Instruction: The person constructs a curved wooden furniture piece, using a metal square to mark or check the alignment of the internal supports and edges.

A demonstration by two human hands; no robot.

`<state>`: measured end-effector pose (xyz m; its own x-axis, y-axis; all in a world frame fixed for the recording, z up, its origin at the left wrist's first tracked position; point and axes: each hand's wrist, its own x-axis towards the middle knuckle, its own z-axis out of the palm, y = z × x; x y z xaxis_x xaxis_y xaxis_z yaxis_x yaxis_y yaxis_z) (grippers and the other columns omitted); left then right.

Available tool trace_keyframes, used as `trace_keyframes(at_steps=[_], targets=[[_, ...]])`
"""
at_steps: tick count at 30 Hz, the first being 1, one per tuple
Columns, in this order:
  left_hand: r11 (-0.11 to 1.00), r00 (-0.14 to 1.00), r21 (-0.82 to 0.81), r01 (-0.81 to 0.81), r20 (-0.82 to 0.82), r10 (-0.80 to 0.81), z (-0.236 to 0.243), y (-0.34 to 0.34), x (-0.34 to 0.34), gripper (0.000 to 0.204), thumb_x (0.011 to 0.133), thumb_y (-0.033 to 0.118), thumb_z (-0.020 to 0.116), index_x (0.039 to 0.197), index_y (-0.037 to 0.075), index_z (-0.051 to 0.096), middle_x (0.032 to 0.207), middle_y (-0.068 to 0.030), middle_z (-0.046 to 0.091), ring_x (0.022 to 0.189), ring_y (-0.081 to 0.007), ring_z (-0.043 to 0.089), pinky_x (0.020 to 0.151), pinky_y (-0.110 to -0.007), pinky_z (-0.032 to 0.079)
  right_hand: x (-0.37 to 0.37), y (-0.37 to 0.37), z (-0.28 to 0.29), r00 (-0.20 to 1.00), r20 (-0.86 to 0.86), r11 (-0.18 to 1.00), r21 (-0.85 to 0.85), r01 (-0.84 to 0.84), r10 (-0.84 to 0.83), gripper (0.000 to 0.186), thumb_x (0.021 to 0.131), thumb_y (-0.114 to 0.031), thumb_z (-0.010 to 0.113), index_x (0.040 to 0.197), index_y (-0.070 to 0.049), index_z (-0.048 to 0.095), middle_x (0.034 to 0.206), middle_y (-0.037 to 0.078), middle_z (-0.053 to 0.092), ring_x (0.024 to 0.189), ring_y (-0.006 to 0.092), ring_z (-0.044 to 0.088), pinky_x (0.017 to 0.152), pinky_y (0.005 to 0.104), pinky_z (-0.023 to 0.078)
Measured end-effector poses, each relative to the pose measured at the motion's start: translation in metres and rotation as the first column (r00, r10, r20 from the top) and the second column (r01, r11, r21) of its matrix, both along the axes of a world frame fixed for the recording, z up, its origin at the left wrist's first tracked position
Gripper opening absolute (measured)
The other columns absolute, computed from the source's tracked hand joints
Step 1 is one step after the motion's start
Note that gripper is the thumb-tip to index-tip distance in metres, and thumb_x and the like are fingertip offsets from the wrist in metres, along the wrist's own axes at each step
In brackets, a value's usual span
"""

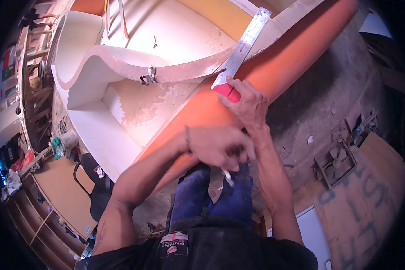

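Observation:
My right hand (249,101) is closed on the red handle of a try square (245,45). Its flat metal blade points away to the upper right, across the edge of a long orange panel (281,67) and the curved pale rim (180,75) beside it. Lower and nearer to me, my left hand (218,146) hovers over the panel's near part, blurred, with its fingers curled. A slim white stick (228,177) pokes out beneath those fingers; its kind is too blurred to tell. On the curved rim sits a metal clamp (148,75).
The large white and orange moulded shell (103,130) fills the upper left. At right, a metal-framed fan (337,162) stands on the floor near a plywood sheet (369,198) with painted marks. Wooden shelving (36,220) and a dark chair (99,189) are at lower left.

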<state>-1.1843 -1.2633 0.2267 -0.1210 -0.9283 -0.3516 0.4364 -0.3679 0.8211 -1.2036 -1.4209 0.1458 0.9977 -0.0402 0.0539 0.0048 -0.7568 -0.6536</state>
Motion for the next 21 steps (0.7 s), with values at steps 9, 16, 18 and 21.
trace_keyframes(at_steps=[9, 16, 18, 21], targets=[[0.997, 0.899, 0.051, 0.06, 0.431, -0.076, -0.03, -0.004, -0.166, 0.034, 0.082, 0.009, 0.072, 0.115, 0.014, 0.076, 0.102, -0.0151, 0.072, 0.104, -0.0367, 0.071, 0.089, -0.047, 0.059, 0.001, 0.007, -0.001, 1.0, 0.0, 0.999, -0.022, 0.029, -0.029, 0.046, 0.077, -0.036, 0.089, 0.117, -0.017, 0.078, 0.087, 0.008, 0.07, 0.077, 0.0308, 0.072, 0.068, 0.0435, 0.058], [0.667, -0.058, -0.368, -0.647, 0.897, 0.438, -0.073, 0.01, 0.127, 0.056, 0.082, 0.028, 0.086, 0.13, 0.002, 0.069, 0.117, -0.0213, 0.073, 0.102, -0.0337, 0.073, 0.092, -0.045, 0.055, 0.004, 0.014, 0.003, 0.998, -0.048, 0.998, -0.063, 0.026, -0.029, 0.044, 0.076, -0.033, 0.089, 0.116, -0.016, 0.077, 0.09, 0.009, 0.072, 0.08, 0.0322, 0.072, 0.071, 0.0439, 0.058], [0.698, 0.046, -0.313, -0.644, 0.895, 0.444, -0.1, 0.006, 0.157, 0.064, 0.081, 0.029, 0.087, 0.136, 0.002, 0.068, 0.121, -0.0218, 0.074, 0.103, -0.0327, 0.075, 0.092, -0.043, 0.056, 0.004, 0.018, 0.002, 0.999, -0.035, 0.999, -0.039, 0.021, -0.023, 0.045, 0.076, -0.032, 0.089, 0.116, -0.016, 0.077, 0.09, 0.009, 0.072, 0.08, 0.0324, 0.072, 0.071, 0.044, 0.058], [0.881, 0.6, 0.066, -0.469, 0.755, 0.263, -0.105, -0.001, 0.166, 0.074, 0.079, 0.031, 0.088, 0.144, 0.005, 0.064, 0.122, -0.0214, 0.076, 0.106, -0.03, 0.075, 0.096, -0.039, 0.055, 0.007, 0.016, 0.003, 0.999, -0.026, 0.999, -0.006, 0.038, -0.038, 0.045, 0.076, -0.032, 0.09, 0.116, -0.015, 0.077, 0.089, 0.01, 0.072, 0.081, 0.0325, 0.072, 0.071, 0.0441, 0.058]])
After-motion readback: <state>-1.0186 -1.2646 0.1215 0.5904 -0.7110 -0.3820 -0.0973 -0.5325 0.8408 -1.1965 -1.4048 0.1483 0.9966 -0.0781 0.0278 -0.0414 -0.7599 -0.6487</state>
